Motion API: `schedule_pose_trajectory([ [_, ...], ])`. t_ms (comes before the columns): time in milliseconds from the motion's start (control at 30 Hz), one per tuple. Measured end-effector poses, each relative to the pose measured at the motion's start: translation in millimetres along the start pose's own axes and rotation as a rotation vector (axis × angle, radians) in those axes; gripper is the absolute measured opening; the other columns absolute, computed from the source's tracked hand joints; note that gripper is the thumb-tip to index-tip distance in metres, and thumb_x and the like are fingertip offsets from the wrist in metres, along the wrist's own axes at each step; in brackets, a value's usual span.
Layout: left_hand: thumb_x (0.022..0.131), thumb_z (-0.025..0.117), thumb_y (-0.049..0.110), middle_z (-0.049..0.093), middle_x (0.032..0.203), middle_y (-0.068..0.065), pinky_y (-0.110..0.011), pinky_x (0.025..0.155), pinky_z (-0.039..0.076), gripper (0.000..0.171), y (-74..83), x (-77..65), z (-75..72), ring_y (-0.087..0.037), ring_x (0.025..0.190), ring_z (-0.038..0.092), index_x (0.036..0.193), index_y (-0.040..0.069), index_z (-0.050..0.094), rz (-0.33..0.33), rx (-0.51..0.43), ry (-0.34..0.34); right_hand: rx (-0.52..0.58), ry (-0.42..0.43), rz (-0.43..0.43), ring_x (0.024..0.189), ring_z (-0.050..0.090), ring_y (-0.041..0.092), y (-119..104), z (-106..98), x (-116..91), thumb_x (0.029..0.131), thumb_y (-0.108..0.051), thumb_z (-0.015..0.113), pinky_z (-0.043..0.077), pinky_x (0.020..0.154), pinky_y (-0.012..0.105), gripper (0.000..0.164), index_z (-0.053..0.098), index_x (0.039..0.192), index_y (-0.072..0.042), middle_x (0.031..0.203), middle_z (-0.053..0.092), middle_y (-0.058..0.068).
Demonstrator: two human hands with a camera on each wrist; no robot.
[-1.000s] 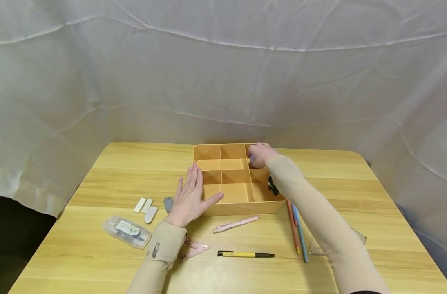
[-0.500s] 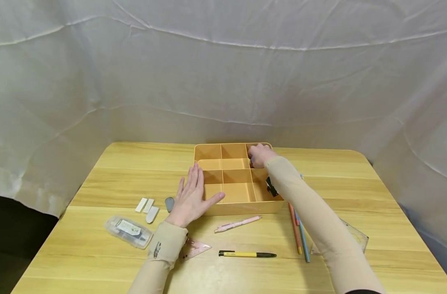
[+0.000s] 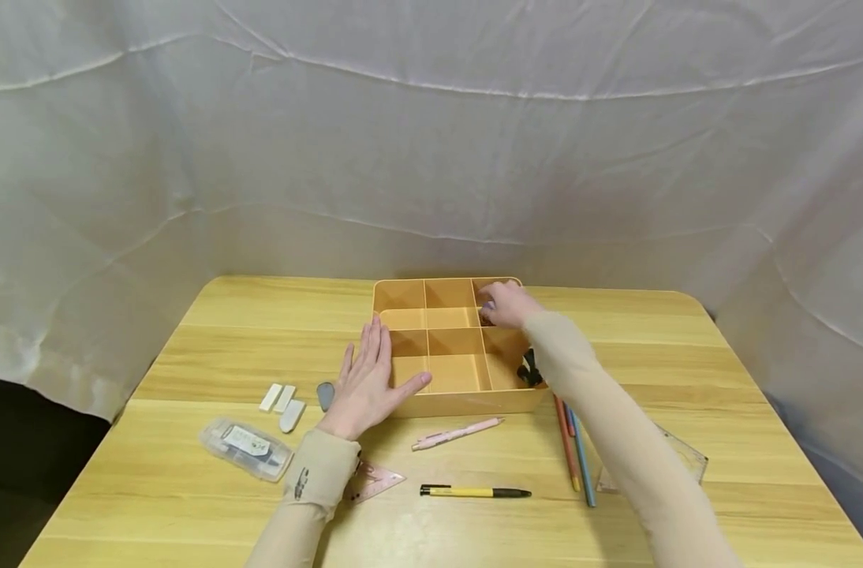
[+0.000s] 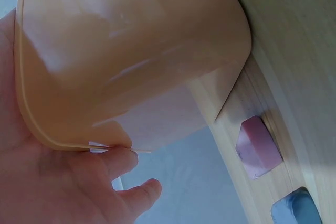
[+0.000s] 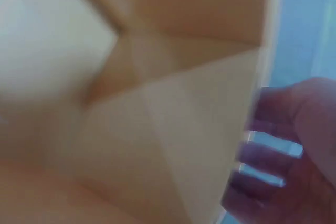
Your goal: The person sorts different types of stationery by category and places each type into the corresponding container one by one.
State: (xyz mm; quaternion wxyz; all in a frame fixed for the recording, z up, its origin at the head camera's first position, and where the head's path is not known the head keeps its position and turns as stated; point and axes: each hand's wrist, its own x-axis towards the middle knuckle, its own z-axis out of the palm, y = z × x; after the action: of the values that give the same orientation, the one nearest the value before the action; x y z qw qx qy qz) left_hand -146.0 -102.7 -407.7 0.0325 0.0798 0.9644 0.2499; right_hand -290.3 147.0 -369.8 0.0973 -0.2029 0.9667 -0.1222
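Organizer box [image 3: 467,404] is braced by splayed left hand [image 3: 367,386]; rear-right compartment [image 3: 486,284] seemingly being loaded by right hand [image 3: 509,304], grip unclear; withdrawal needed next.

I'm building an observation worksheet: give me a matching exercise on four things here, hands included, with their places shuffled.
1. left hand
2. right hand
3. pink pen
4. clear case

A. between the orange box and the yellow pen
B. in the back right of the orange box
C. leftmost thing on the table
D. at the orange box's front-left corner

Pairs: 1-D, 2-B, 3-A, 4-C
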Motion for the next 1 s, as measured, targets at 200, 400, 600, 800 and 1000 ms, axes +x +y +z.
schedule_pose_trajectory([
  [200, 0.092, 0.050, 0.072, -0.011, 0.170, -0.014, -0.057, 0.129, 0.001, 0.112, 1.0, 2.4, -0.1, -0.026, 0.158, -0.010, 0.160, -0.001, 0.000, 0.014, -0.006, 0.003, 0.057, 0.043, -0.070, 0.135, 0.049, 0.050, -2.0, -19.5, -32.8, 0.100, -0.015, 0.055, 0.037, 0.116, 0.061, 0.048, 0.050, 0.143, 0.006, 0.145, 0.055, 0.024],
  [400, 0.092, 0.051, 0.072, -0.011, 0.170, -0.014, -0.056, 0.129, 0.001, 0.112, -1.2, 3.9, 0.1, -0.026, 0.158, -0.010, 0.160, -0.001, 0.000, 0.010, -0.006, 0.004, 0.082, -0.047, -0.130, 0.138, 0.047, 0.048, -10.1, -38.8, -69.0, 0.100, -0.021, 0.059, 0.038, 0.116, 0.061, 0.056, 0.045, 0.148, 0.003, 0.151, 0.048, 0.026],
  [600, 0.092, 0.049, 0.073, -0.010, 0.170, -0.014, -0.057, 0.129, 0.002, 0.112, -3.2, 4.9, 0.5, -0.026, 0.159, -0.010, 0.160, -0.001, 0.001, 0.006, -0.002, 0.006, 0.101, -0.059, -0.189, 0.140, 0.045, 0.047, -17.8, -41.4, -96.4, 0.101, -0.028, 0.059, 0.037, 0.116, 0.061, 0.058, 0.045, 0.148, 0.001, 0.153, 0.046, 0.027],
  [800, 0.092, 0.050, 0.072, -0.010, 0.170, -0.014, -0.057, 0.129, 0.002, 0.111, -4.3, 4.7, -0.1, -0.027, 0.159, -0.009, 0.160, 0.000, 0.000, 0.002, -0.003, 0.013, 0.192, 0.101, -0.231, 0.121, 0.063, 0.041, -22.9, -15.9, -109.8, 0.100, -0.019, 0.061, 0.051, 0.104, 0.055, 0.044, 0.057, 0.138, 0.003, 0.134, 0.065, 0.023],
  [1000, 0.092, 0.051, 0.071, -0.012, 0.170, -0.013, -0.055, 0.129, -0.001, 0.111, -5.9, 3.4, -1.0, -0.026, 0.158, -0.011, 0.160, -0.001, 0.001, -0.005, -0.017, 0.011, 0.300, 0.371, -0.229, 0.059, 0.050, 0.007, -22.3, 33.0, -108.5, 0.095, -0.008, 0.065, 0.043, 0.055, 0.021, 0.021, 0.072, 0.112, 0.001, 0.079, 0.068, 0.005],
])
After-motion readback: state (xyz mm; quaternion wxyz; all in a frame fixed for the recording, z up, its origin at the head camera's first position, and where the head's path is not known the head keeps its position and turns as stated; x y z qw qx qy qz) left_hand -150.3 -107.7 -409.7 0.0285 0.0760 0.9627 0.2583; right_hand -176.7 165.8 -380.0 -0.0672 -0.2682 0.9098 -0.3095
